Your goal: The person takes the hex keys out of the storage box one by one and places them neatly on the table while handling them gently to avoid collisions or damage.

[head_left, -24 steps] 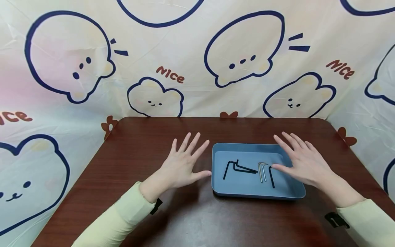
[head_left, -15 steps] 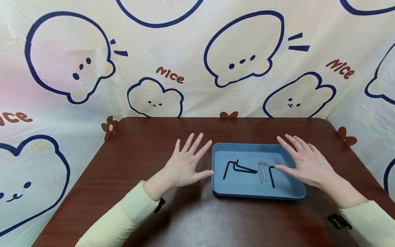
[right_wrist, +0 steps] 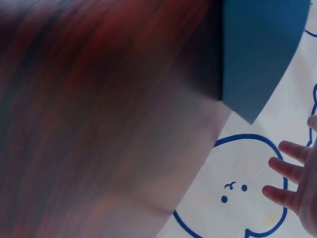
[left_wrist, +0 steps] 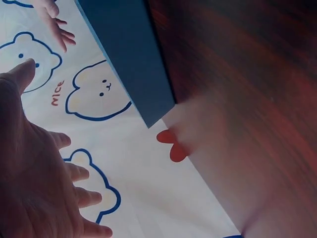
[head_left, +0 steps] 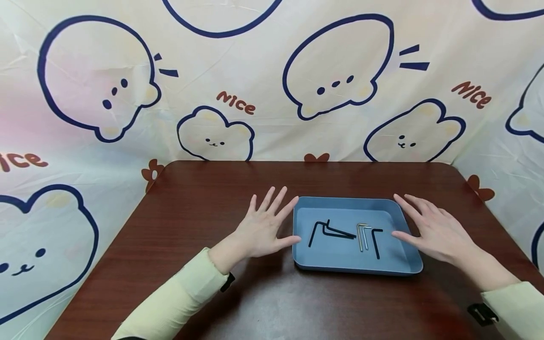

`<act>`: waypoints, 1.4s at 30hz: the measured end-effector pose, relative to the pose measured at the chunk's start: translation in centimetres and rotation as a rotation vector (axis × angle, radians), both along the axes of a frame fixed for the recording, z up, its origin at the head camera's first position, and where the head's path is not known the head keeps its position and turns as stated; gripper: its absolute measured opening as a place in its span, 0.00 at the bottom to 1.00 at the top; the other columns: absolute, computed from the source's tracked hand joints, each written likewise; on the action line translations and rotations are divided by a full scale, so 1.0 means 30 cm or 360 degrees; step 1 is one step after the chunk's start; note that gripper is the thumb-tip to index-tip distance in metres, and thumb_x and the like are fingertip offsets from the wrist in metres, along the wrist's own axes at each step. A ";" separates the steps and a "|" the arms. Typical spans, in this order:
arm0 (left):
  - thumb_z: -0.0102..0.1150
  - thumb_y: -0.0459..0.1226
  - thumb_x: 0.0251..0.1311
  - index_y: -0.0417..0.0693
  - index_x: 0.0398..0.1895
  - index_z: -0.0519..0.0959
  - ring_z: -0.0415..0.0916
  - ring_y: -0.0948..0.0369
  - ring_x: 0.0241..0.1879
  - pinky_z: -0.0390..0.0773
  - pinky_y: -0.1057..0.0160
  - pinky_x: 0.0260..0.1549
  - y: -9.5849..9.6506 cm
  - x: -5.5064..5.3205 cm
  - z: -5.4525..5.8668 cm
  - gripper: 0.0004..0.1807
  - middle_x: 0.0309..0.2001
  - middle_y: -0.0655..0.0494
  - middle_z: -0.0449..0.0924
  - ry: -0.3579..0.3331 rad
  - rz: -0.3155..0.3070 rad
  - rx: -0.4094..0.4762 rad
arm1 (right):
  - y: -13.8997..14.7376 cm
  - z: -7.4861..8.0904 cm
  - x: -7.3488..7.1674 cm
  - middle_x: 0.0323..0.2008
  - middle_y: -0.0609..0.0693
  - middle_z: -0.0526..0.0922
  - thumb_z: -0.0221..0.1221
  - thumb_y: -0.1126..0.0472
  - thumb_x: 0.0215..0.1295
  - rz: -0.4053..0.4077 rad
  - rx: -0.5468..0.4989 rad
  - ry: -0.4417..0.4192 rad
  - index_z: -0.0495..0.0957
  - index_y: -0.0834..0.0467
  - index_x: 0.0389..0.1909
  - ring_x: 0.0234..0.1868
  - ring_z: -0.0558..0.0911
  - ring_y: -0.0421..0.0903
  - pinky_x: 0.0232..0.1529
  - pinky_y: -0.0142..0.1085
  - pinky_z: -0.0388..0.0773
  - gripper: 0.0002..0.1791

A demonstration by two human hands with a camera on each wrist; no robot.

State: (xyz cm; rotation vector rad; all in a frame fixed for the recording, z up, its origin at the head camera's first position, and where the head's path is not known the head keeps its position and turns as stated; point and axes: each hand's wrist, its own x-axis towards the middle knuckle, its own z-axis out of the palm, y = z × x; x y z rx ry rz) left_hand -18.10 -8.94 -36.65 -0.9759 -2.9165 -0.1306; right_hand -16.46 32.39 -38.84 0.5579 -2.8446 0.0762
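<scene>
Fingers spread, my left hand (head_left: 261,231) hovers at the left end of a blue tray (head_left: 327,262), its thumb overlapping the rim in the head view. My right hand (head_left: 442,231) is over the tray's right end, fingers extended and holding nothing. Inside the tray lie several L-shaped hex keys: black hex keys (head_left: 337,235) crossing each other on the left, two small silver hex keys (head_left: 362,237) in the middle, and a black hex key (head_left: 375,244) on the right. Both wrist views show the tray's outer side (left_wrist: 129,54) and straight, empty fingers.
The tray stands on a dark brown wooden table (head_left: 170,226), right of its middle. Behind and beside the table hangs a pale cloth (head_left: 272,61) printed with cartoon bears. A dark band (head_left: 482,314) shows at the right wrist.
Both hands have shifted to the right; the left thumb now overlaps the tray's left rim, and the right hand has drawn back from the rightmost black hex key. The hex keys have stayed put.
</scene>
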 end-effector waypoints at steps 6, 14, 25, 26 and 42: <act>0.38 0.71 0.60 0.64 0.78 0.40 0.28 0.49 0.75 0.41 0.33 0.64 0.013 -0.005 -0.004 0.48 0.78 0.52 0.32 -0.0061 -0.0011 0.0021 | 0.020 -0.008 0.002 0.61 0.67 0.67 0.61 0.33 0.56 -0.0040 -0.0018 -0.0044 0.50 0.49 0.77 0.56 0.70 0.66 0.49 0.64 0.69 0.53; 0.38 0.71 0.61 0.64 0.78 0.40 0.30 0.48 0.75 0.42 0.33 0.64 0.028 -0.008 -0.019 0.48 0.78 0.53 0.31 -0.0098 -0.0015 -0.0013 | 0.035 -0.030 0.012 0.54 0.67 0.72 0.58 0.32 0.59 -0.0071 -0.0030 -0.0141 0.48 0.49 0.77 0.49 0.74 0.62 0.41 0.59 0.76 0.52; 0.42 0.69 0.62 0.63 0.78 0.43 0.29 0.50 0.75 0.39 0.34 0.65 0.055 -0.027 -0.036 0.47 0.78 0.55 0.31 -0.0185 -0.0037 0.0068 | 0.047 -0.070 0.015 0.47 0.61 0.74 0.57 0.32 0.61 -0.0084 -0.0115 -0.0323 0.47 0.48 0.77 0.38 0.75 0.51 0.22 0.36 0.71 0.50; 0.42 0.69 0.62 0.64 0.78 0.42 0.28 0.50 0.75 0.39 0.35 0.65 0.058 -0.028 -0.037 0.47 0.78 0.55 0.31 -0.0192 -0.0040 0.0068 | 0.047 -0.074 0.016 0.47 0.61 0.74 0.56 0.33 0.61 -0.0089 -0.0123 -0.0335 0.47 0.48 0.77 0.38 0.75 0.51 0.22 0.35 0.69 0.50; 0.37 0.71 0.61 0.63 0.78 0.42 0.30 0.50 0.75 0.41 0.36 0.66 0.097 -0.041 -0.057 0.47 0.78 0.57 0.30 -0.0215 -0.0085 0.0053 | 0.046 -0.105 0.030 0.64 0.69 0.65 0.53 0.37 0.67 -0.0059 -0.0258 -0.0431 0.51 0.51 0.76 0.60 0.69 0.68 0.45 0.64 0.73 0.43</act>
